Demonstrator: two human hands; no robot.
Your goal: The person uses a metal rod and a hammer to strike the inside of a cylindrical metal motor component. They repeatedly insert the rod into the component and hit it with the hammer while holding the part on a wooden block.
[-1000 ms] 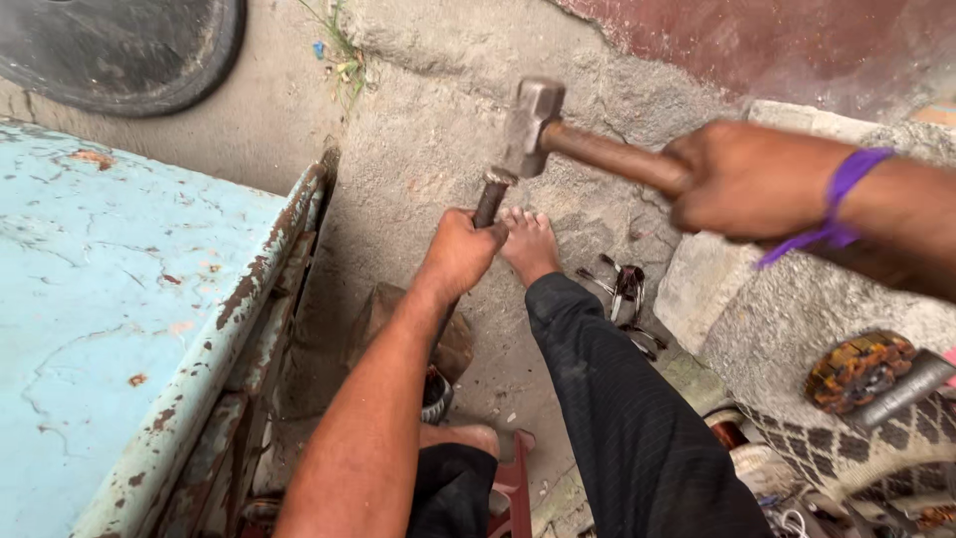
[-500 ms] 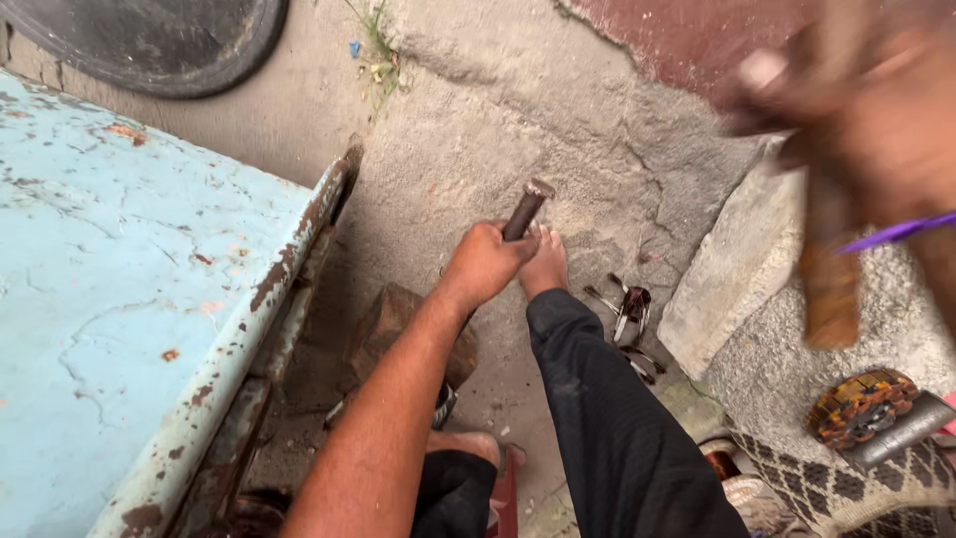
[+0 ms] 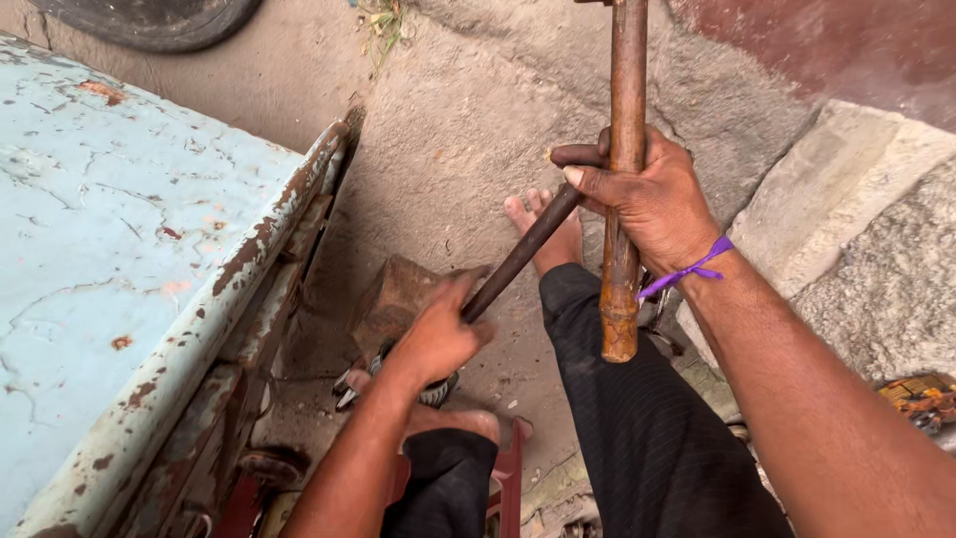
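Surroundings first: the pale blue metal panel, flaking and rust-spotted, fills your left side, and its rusty edge rail runs just beside your left forearm. A dark tyre lies at the top left on the concrete ground. A grey stone slab sits to the right, well apart from the work. Your bare foot and dark trouser leg lie straight under the tools, so the foot is close behind the rod's far end.

Your left hand is wrapped around the lower part of the dark metal rod; fingers curled tight, thumb up along it. The rod slants up and right from a rusty brown block just beside that hand. Its lower end is hidden by the hand.

Your right hand is closed in a full fist on the wooden hammer handle, held near upright. The hammer's head is out of frame at the top. The rod's upper end sits right by that hand's fingertips; I can't tell whether it touches them.
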